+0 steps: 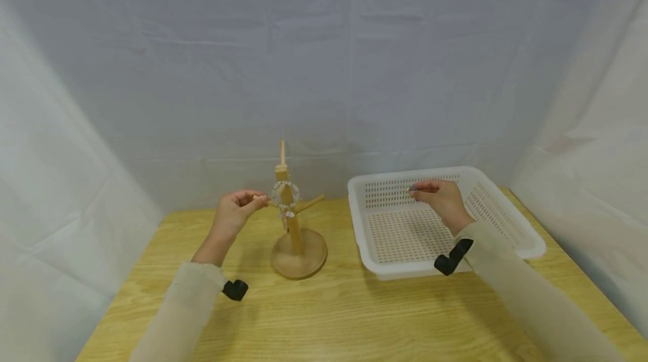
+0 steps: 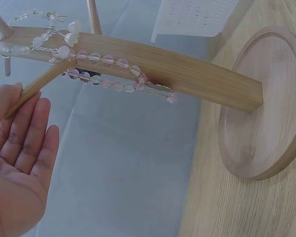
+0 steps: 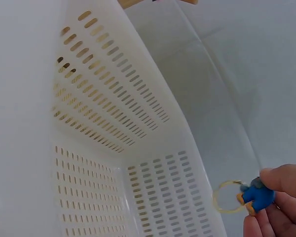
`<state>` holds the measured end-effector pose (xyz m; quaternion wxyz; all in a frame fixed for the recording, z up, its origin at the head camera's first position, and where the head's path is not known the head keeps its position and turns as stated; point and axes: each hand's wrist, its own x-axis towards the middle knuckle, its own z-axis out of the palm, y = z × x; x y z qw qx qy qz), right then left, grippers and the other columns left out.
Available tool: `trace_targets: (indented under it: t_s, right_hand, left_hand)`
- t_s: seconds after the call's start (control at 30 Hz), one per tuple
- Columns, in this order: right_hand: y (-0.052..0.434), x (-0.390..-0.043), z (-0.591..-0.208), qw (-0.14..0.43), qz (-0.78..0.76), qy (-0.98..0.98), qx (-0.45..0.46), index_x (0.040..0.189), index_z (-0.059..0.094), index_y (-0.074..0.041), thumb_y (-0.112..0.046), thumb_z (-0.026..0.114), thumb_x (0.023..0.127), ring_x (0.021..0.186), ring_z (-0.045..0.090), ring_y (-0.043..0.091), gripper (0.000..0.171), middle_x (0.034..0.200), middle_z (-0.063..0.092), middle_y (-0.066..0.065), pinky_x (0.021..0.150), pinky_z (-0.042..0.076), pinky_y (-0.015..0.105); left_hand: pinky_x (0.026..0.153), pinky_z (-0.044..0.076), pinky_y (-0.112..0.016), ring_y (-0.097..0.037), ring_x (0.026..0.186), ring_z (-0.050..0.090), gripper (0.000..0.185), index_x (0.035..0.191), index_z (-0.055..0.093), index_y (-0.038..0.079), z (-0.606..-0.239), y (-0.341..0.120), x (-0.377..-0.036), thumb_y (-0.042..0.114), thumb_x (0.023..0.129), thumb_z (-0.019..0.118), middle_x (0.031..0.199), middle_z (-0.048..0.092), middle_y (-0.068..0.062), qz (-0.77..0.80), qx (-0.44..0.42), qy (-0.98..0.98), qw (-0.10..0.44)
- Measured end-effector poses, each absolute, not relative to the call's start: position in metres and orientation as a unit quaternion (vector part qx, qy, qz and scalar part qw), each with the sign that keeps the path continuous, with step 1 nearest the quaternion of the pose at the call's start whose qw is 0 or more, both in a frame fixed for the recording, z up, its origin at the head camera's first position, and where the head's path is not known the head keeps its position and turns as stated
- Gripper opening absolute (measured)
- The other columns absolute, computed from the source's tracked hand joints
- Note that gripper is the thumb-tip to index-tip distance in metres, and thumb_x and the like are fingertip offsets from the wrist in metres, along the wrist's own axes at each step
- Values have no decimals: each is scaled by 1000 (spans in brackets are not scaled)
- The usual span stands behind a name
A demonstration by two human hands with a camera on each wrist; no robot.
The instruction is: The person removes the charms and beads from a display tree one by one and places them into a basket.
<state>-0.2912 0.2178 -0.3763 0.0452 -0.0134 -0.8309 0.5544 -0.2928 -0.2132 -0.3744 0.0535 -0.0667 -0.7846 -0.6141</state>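
Note:
My left hand [image 1: 232,218] pinches the tip of a slim wooden peg [image 2: 44,79] on a tree-shaped wooden jewellery stand [image 1: 296,241]. A bracelet of pink and clear beads [image 2: 107,60] hangs from that peg, close to the post. Behind it, a pale beaded bracelet with white flower charms [image 2: 73,33] loops over the stand's upper part. My right hand [image 1: 444,204] is raised over the white basket [image 1: 372,269]. Between its thumb and fingers it pinches a keychain with a small blue figure [image 3: 260,196], whose thin yellowish ring [image 3: 215,198] sticks out free.
The slotted plastic basket stands to the right of the stand on a wood-grain table [image 1: 324,317]. Another bare peg [image 1: 311,203] points right from the post, and one [image 1: 282,153] rises at its top. Pale sheeting [image 1: 324,69] closes off the back and both sides.

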Motion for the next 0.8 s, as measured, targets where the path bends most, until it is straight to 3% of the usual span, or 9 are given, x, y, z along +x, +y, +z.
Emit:
trace_targets:
  t_s: [0.3, 0.53, 0.8]
  right_hand:
    - [217, -295, -377, 60, 551, -832, -6, 113, 63, 7, -14, 67, 88, 106, 55, 31, 33, 102, 67, 10, 95, 44, 43]
    - [213, -292, -375, 43, 556, -830, 11, 117, 62, 5, -18, 66, 89, 111, 53, 34, 36, 116, 61, 20, 98, 43, 48]
    - [201, -290, -375, 19, 559, -828, 44, 116, 63, -2, -17, 66, 90, 108, 56, 30, 31, 117, 62, 17, 95, 45, 44]
  left_hand:
    - [91, 48, -28, -8, 84, 64, 26, 96, 70, 3, -375, -213, -294, 27, 85, 71, 76, 69, 12, -619, -65, -781, 49]
    - [87, 49, -22, -8, 84, 64, 21, 93, 71, 6, -374, -213, -294, 25, 86, 71, 76, 68, 12, -624, -70, -776, 51]
    - [86, 49, -22, -9, 85, 63, 23, 94, 71, 6, -374, -212, -293, 27, 85, 71, 76, 68, 11, -627, -69, -774, 51]
